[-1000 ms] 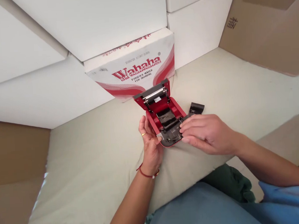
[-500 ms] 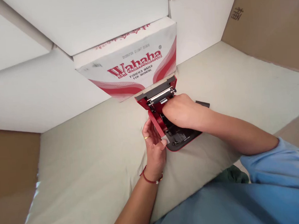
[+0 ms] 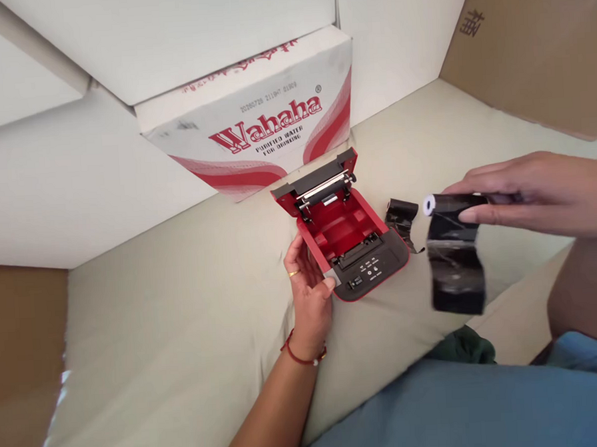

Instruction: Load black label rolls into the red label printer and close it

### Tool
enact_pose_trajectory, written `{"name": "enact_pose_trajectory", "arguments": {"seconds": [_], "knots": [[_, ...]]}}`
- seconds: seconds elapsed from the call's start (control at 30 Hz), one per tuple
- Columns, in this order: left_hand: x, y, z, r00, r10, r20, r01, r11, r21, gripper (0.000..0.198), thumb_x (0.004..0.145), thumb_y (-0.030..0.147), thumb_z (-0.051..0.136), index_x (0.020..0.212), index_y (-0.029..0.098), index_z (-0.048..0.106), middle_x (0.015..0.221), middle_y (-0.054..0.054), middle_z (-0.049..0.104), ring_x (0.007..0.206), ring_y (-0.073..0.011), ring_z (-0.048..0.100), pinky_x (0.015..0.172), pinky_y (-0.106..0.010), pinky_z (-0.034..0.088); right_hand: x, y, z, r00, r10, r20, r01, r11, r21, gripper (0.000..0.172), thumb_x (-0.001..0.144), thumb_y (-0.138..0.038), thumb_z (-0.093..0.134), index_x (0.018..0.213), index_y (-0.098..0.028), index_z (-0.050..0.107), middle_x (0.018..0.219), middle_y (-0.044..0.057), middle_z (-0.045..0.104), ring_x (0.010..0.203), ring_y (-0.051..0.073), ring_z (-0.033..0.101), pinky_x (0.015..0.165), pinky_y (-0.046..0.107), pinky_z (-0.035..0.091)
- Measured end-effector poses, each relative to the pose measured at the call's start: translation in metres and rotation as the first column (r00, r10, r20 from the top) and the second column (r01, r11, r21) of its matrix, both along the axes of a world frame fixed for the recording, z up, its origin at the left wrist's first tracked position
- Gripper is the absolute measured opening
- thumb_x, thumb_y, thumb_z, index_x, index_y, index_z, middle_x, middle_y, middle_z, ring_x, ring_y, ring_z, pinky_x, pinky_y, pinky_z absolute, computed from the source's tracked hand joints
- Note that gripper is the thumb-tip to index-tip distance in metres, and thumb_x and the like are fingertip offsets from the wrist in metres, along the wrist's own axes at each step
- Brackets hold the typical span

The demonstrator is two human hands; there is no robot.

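A small red and black printer sits on the pale cloth with its lid raised and its red roll compartment bare inside. My left hand grips its near left corner, thumb on top and fingers along the side. To the right of the printer, my right hand pinches a black paper roll in the air. A white core shows at the roll's end, and a loose black strip hangs down from it. A second black roll lies on the cloth beside the printer, its loose end trailing toward me.
Behind the printer's lid stands a white and red Wahaha carton, with white boxes stacked around and above it. Brown cardboard stands at the far right, and more brown cardboard at the left. Pale cloth covers the surface.
My right hand has come out of the printer's compartment and moved right, carrying a black paper roll. My left hand keeps its hold on the printer, which has stayed in place.
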State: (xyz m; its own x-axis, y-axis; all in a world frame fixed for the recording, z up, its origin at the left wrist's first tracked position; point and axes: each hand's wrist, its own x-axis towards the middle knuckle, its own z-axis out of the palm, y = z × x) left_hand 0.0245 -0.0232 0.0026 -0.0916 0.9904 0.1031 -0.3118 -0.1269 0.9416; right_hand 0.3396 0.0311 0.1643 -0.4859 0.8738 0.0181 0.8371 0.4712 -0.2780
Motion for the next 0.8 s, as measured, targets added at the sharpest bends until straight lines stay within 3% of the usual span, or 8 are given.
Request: {"name": "enact_pose_trajectory", "arguments": {"seconds": [0.2,0.33,0.47,0.63,0.8], "knots": [[0.000,0.003,-0.002,0.999,0.002,0.034,-0.003,1.000,0.007,0.085,0.077,0.062,0.091,0.151,0.044,0.053,0.169,-0.002,0.045,0.162,-0.0328,0.041,0.135,-0.053,0.038,0.018,0.020,-0.049,0.987,-0.149,-0.051,0.147,0.988,-0.053,0.046,0.099,-0.056,0.062,0.134,-0.030,0.079,0.122,0.011,0.081,0.106,0.032,0.076,0.093,0.048,0.060],[0.000,0.003,0.000,0.999,0.003,0.051,-0.004,1.000,0.003,0.081,0.077,0.059,0.092,0.148,0.044,0.055,0.167,-0.002,0.047,0.160,-0.0319,0.044,0.134,-0.053,0.039,0.013,0.035,-0.072,0.980,-0.178,-0.084,0.169,0.980,-0.103,0.045,0.102,-0.050,0.054,0.130,-0.026,0.080,0.125,0.012,0.081,0.105,0.032,0.077,0.096,0.050,0.060],[0.000,0.003,0.001,0.999,-0.003,0.038,0.002,1.000,0.008,0.080,0.079,0.059,0.090,0.149,0.044,0.054,0.168,-0.001,0.046,0.160,-0.0313,0.043,0.133,-0.051,0.040,-0.012,0.038,-0.084,0.992,-0.128,-0.020,0.125,0.984,-0.125,0.043,0.101,-0.043,0.057,0.132,-0.022,0.078,0.131,0.015,0.077,0.109,0.032,0.076,0.097,0.047,0.059],[-0.001,0.003,-0.001,1.000,-0.004,0.023,0.004,1.000,0.016,0.081,0.079,0.058,0.090,0.150,0.043,0.054,0.166,-0.002,0.049,0.157,-0.0311,0.046,0.131,-0.050,0.042,-0.035,0.035,-0.088,0.959,-0.250,0.130,0.259,0.964,-0.060,0.045,0.104,-0.043,0.054,0.139,-0.021,0.073,0.135,0.017,0.074,0.111,0.035,0.074,0.085,0.044,0.056],[-0.001,0.002,-0.002,1.000,-0.020,0.016,0.020,1.000,0.010,0.081,0.081,0.056,0.088,0.152,0.043,0.051,0.169,-0.002,0.046,0.158,-0.0303,0.046,0.130,-0.049,0.043,-0.034,0.043,-0.092,0.933,-0.320,0.163,0.339,0.936,-0.100,0.047,0.108,-0.050,0.045,0.125,-0.023,0.080,0.122,0.014,0.081,0.106,0.033,0.075,0.080,0.041,0.052]]}}
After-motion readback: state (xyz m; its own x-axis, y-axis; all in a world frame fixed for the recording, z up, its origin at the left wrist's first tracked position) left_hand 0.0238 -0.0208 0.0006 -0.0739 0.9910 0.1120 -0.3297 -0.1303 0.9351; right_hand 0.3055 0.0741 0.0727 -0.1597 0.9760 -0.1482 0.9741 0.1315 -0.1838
